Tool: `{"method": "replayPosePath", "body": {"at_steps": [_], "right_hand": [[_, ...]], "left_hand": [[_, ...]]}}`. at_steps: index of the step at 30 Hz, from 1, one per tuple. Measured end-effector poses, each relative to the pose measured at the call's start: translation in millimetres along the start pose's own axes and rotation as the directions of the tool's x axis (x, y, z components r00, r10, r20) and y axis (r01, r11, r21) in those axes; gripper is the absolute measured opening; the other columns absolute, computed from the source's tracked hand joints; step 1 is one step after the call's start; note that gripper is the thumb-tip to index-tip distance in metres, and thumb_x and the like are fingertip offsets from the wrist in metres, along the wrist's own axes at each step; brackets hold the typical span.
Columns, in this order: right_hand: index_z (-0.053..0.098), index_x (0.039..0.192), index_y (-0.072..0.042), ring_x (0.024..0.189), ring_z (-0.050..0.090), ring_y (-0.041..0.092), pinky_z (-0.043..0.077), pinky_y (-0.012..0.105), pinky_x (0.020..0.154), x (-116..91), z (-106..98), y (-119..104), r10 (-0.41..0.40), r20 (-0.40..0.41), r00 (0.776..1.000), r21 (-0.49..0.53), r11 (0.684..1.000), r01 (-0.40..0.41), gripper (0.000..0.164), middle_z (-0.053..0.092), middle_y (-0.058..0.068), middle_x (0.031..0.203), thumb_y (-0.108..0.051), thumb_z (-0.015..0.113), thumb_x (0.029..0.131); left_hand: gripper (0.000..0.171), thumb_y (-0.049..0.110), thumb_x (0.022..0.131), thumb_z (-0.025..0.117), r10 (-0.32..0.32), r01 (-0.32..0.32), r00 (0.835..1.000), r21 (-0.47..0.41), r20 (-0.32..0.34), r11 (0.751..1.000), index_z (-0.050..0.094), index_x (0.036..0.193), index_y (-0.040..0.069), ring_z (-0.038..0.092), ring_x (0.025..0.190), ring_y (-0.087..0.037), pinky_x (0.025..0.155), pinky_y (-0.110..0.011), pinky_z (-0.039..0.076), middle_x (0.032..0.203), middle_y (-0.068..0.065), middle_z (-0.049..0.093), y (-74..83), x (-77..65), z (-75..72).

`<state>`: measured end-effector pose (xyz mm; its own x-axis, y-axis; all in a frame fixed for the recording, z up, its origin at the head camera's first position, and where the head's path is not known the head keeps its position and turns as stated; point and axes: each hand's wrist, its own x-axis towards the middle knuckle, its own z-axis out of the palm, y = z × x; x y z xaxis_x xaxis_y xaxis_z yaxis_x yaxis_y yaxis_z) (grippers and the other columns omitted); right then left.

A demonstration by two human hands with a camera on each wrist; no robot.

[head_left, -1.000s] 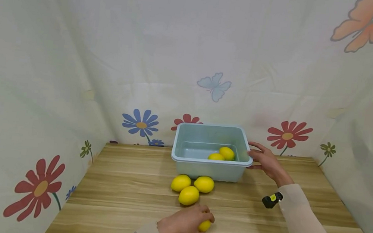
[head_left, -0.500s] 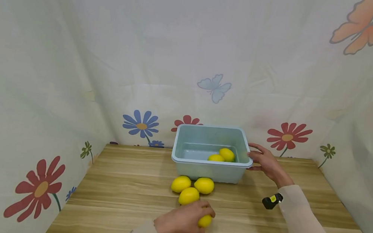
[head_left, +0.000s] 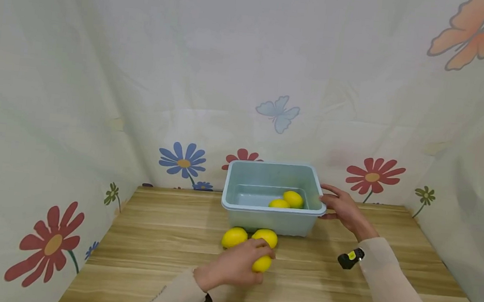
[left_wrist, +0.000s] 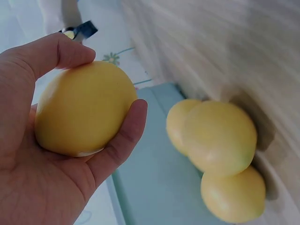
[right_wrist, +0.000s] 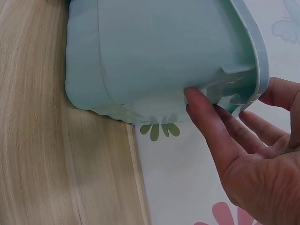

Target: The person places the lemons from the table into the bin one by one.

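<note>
My left hand [head_left: 236, 263] holds a yellow lemon [head_left: 261, 264] above the table, thumb and fingers curled round it; the left wrist view shows this lemon [left_wrist: 86, 108] close up. Behind it, two lemons [head_left: 234, 238] lie against the front of a light blue plastic bin [head_left: 270, 222]. A third lemon [left_wrist: 220, 136] shows with them in the left wrist view, while my left hand hides it from the head view. Inside the bin, towards its right, sit two more lemons [head_left: 293, 199]. My right hand [head_left: 343, 210] grips the bin's right rim, fingers against the outer wall [right_wrist: 154, 61].
The wood-grain table [head_left: 149, 249] runs back to a pale curtain [head_left: 188, 68] printed with flowers and butterflies. It encloses the table at the back and both sides. The bin stands near the table's back edge.
My left hand has lifted the lemon and carried it forward, towards the bin, covering the nearest lemon on the table. My right hand stays at the bin's rim.
</note>
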<state>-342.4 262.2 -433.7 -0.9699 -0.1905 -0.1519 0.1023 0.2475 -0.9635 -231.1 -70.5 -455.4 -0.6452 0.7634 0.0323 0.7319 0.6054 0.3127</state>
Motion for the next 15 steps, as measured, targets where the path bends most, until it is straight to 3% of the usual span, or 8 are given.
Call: {"method": "replayPosePath", "body": {"at_steps": [4,15], "right_hand": [[0.019,0.158,-0.017,0.127,0.052,0.047,0.05,0.057,0.097,1,1,1,-0.002,-0.004,1.0,-0.001,1.0,0.002,0.066,0.037,0.026,0.153,-0.024,0.052,0.101],[0.02,0.158,-0.019,0.126,0.053,0.047,0.05,0.056,0.096,2,0,4,-0.008,-0.009,1.0,0.012,1.0,0.008,0.067,0.038,0.025,0.153,-0.027,0.054,0.1]], "left_hand": [[0.049,0.027,0.082,0.075,-0.038,0.038,0.999,-0.001,-0.028,0.999,0.06,0.128,0.025,0.055,0.109,-0.011,0.096,-0.029,0.05,0.134,0.001,0.055,0.9,-0.3,-12.5],[0.045,0.02,0.086,0.069,-0.055,0.048,0.987,-0.052,-0.152,0.997,0.058,0.13,0.018,0.052,0.111,-0.017,0.101,-0.034,0.05,0.13,0.0,0.055,-10.7,9.5,-57.7]]}}
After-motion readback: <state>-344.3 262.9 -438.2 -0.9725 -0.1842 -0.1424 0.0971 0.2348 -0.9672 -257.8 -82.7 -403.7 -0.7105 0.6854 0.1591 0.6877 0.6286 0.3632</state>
